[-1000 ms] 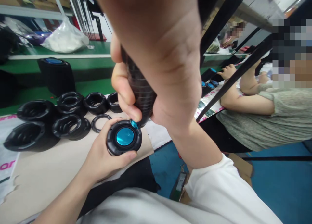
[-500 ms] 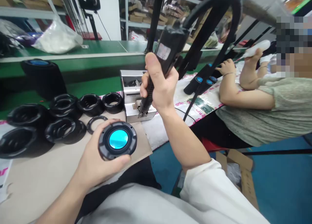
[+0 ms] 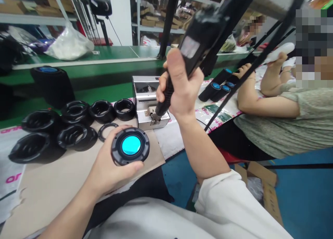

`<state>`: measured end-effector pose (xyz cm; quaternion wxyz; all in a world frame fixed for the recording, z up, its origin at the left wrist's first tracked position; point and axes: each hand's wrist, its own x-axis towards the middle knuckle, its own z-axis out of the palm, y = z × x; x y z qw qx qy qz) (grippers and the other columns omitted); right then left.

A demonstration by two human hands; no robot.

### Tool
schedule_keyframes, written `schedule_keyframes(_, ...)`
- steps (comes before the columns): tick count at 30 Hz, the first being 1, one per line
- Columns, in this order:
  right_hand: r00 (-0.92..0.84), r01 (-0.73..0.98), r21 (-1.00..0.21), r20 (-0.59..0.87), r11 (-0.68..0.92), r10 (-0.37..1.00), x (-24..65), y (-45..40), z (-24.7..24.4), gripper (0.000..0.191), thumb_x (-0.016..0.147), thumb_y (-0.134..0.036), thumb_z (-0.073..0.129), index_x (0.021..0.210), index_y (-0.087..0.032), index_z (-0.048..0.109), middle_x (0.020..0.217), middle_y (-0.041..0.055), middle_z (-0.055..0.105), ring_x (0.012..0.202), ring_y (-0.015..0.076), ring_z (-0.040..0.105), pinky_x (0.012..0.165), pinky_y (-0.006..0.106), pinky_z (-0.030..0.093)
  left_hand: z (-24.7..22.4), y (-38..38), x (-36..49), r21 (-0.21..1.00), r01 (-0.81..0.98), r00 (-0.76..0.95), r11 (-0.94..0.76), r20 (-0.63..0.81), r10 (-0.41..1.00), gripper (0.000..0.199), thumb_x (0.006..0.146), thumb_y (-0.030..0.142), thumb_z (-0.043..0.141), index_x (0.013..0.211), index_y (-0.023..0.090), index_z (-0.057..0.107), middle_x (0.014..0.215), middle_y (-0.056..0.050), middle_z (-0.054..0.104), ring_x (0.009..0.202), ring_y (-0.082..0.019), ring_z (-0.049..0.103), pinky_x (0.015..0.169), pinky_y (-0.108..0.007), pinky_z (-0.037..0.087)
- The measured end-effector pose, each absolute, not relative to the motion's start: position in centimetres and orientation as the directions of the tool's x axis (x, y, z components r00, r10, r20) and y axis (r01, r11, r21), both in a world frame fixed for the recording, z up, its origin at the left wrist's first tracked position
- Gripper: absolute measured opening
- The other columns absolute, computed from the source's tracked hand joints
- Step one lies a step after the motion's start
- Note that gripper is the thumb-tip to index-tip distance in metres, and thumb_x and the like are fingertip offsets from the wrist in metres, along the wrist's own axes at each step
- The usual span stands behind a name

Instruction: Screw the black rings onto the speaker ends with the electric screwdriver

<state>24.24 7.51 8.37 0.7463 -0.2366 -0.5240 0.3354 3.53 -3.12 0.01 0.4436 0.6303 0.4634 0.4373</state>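
My left hand (image 3: 109, 162) is wrapped round a round black speaker (image 3: 143, 147) with a shiny blue disc facing up, just above the cardboard sheet. In my right hand (image 3: 180, 90) is a black electric screwdriver (image 3: 189, 50), gripped with the thumb along its body. The screwdriver slants down to the left. Its lower end is at the front of a silver screw feeder (image 3: 145, 93); whether the bit touches it, I cannot tell. A thin black ring (image 3: 101, 136) lies on the cardboard behind my left hand.
Several black ring-shaped housings (image 3: 78, 136) stand on the left, partly on the cardboard sheet (image 3: 59, 183). Behind them is a tall black speaker (image 3: 53, 88). On the right, a co-worker's arm (image 3: 249, 97) is near several black cylinders with blue ends (image 3: 220, 88). A black strap or cable (image 3: 234, 90) crosses in front.
My right hand has moved right and the screwdriver leans further that way, its top blurred. My left hand still holds the speaker. The whole view has shifted slightly.
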Motion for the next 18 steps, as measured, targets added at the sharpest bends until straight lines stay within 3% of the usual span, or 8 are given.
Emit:
schedule_keyframes(4,0.202,-0.243,-0.757,0.572,0.606,0.795,23.4,8.2,7.2,0.057,0.087,-0.071,0.085,0.08,-0.023,0.056,0.054,-0.0068,0.052,0.037,0.011,0.045,0.034,0.026,0.029,0.1,-3.2,3.6,0.967,0.197,0.198,-0.163,0.124,0.972,0.088,0.066,0.045,0.099,0.141,0.022,0.059,0.144,-0.015,0.07,0.132,-0.038,0.069,0.106,-0.044,0.058)
schedule_keyframes(13,0.044,-0.297,-0.829,0.484,0.475,0.874,24.4,7.3,6.6,0.055,0.088,-0.068,0.087,0.08,-0.024,0.055,0.057,-0.0056,0.055,0.038,0.0131,0.049,0.034,0.027,0.036,-0.1,-3.0,3.4,0.98,0.163,0.203,-0.111,0.077,0.976,0.099,0.062,0.055,0.103,0.143,0.024,0.056,0.149,-0.015,0.066,0.135,-0.039,0.067,0.111,-0.047,0.056)
schedule_keyframes(18,0.117,-0.394,-0.709,0.593,0.585,0.797,23.7,2.7,12.5,0.038,0.096,-0.054,0.08,0.089,-0.022,0.062,0.059,-0.0055,0.054,0.041,0.0113,0.046,0.036,0.025,0.037,-0.1,-2.6,3.3,0.983,0.134,0.225,-0.125,0.093,0.97,0.108,0.055,0.064,0.106,0.142,0.023,0.057,0.149,-0.015,0.065,0.138,-0.041,0.064,0.117,-0.049,0.053)
